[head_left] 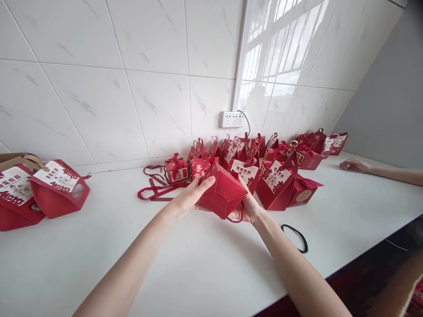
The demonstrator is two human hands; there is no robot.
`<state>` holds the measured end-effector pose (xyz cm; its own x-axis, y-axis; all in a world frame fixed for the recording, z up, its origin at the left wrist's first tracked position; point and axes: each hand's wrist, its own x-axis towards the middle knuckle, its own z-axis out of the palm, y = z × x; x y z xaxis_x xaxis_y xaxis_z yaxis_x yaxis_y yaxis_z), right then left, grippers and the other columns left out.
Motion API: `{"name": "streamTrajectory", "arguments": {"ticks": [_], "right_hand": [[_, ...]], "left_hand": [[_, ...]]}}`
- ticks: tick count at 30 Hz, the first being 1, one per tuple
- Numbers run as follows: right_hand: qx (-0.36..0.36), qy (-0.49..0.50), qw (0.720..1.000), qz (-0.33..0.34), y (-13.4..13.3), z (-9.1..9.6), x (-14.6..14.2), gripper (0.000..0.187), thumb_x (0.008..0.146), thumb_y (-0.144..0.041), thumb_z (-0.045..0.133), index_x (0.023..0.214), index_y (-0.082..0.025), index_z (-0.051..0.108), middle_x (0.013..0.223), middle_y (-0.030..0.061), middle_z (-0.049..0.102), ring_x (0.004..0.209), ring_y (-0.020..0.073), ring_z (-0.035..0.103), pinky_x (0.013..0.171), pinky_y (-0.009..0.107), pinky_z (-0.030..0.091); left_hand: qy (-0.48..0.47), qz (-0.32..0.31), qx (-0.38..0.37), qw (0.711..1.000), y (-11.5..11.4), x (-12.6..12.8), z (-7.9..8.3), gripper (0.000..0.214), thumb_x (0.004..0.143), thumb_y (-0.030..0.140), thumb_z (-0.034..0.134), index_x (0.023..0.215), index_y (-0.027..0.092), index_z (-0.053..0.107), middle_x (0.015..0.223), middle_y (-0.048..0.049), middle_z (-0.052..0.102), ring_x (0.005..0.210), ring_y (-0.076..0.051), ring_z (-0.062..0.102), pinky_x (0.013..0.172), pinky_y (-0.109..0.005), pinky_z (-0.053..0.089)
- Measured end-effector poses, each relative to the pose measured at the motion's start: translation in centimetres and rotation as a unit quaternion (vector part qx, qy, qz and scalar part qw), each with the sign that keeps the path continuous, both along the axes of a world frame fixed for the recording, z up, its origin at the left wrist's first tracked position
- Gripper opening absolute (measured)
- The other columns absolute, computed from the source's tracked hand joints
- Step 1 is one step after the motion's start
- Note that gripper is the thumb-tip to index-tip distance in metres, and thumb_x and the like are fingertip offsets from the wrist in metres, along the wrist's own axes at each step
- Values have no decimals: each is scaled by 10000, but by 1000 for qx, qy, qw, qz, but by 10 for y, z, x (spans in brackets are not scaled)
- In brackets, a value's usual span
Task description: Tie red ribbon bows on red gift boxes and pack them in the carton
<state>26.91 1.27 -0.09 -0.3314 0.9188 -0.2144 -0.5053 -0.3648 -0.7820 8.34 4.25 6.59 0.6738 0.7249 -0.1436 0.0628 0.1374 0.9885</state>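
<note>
Between my two hands a red gift box (224, 188) is held tilted above the white counter, its plain folded faces toward me. My left hand (194, 193) grips its left side, thumb laid along the top edge. On the right side, my right hand (247, 207) is closed around the box, its fingers partly hidden behind it. A twisted red cord handle (238, 219) hangs below, by the right hand. Just behind stand printed red gift boxes (275, 182) with white labels. Loose red ribbon (155, 193) lies to the left of them.
Several red boxes (309, 156) line the tiled wall. Two red gift boxes (61, 189) with pale handles stand at far left. A black loop (299, 240) lies near the front edge. Another person's hand (355, 165) rests on the counter (99, 264) at right. A power strip (233, 119) is on the wall.
</note>
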Motion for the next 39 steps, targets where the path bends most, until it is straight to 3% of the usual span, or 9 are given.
{"name": "streamTrajectory", "arguments": {"ticks": [7,13,17,22,24,27,30,35,39], "right_hand": [[-7,89,996,-22,4,-5,6,737,833,-731,176,1193,-154,459,854,113,675,652,218,692,509,366,596],[10,101,993,-65,9,-8,4,748,809,-743,269,1195,-149,510,1019,139,673,819,269,692,551,389,601],[21,131,984,-119,12,-8,0,816,732,-817,296,1101,-144,575,916,127,683,851,266,670,606,407,592],[52,184,976,-108,26,-12,3,897,724,-843,176,1109,-133,564,881,123,663,815,252,651,585,422,579],[69,212,969,-110,27,-13,2,908,722,-845,163,1124,-133,559,909,127,660,820,246,644,568,406,577],[130,265,942,-158,24,-12,-1,796,766,-798,223,1146,-179,549,991,102,661,871,239,631,635,423,577],[191,287,917,-203,20,-10,-2,687,800,-746,292,1149,-215,552,1024,80,665,933,246,617,713,457,568],[203,278,923,-171,13,-11,-10,643,811,-705,357,1136,-191,567,1021,97,665,984,257,603,726,436,569],[149,250,939,-184,7,-15,-18,590,814,-672,398,1097,-189,585,994,84,672,957,240,615,706,388,576]], "left_hand": [[-30,-20,24,999,0,0,-2,616,758,432,672,1299,274,424,1266,-94,567,1090,-269,594,861,-437,554],[-36,1,56,998,1,5,-5,749,709,383,722,1354,287,352,1276,-97,558,1076,-283,605,805,-415,585],[-27,87,166,982,5,11,-15,836,653,505,723,1363,290,337,1260,-87,580,1060,-303,613,713,-347,605],[32,148,304,941,25,19,-34,743,691,541,668,1342,337,373,1114,-21,667,975,-274,655,736,-365,595],[51,158,405,899,27,22,-45,789,696,514,668,1380,329,322,1120,-50,654,943,-285,663,713,-393,596],[76,167,618,764,16,27,-59,778,745,440,620,1421,258,282,1375,-153,437,1153,-378,532,813,-481,549],[103,178,722,661,-2,30,-61,741,838,326,523,1465,224,141,1520,-151,160,1360,-368,258,1008,-516,396],[109,211,768,595,-21,34,-52,769,860,291,493,1471,129,54,1545,-144,62,1419,-301,55,1134,-455,124],[149,203,773,582,-28,39,-58,743,869,353,460,1462,80,105,1499,-192,218,1406,-292,155,1126,-459,-7]]}}
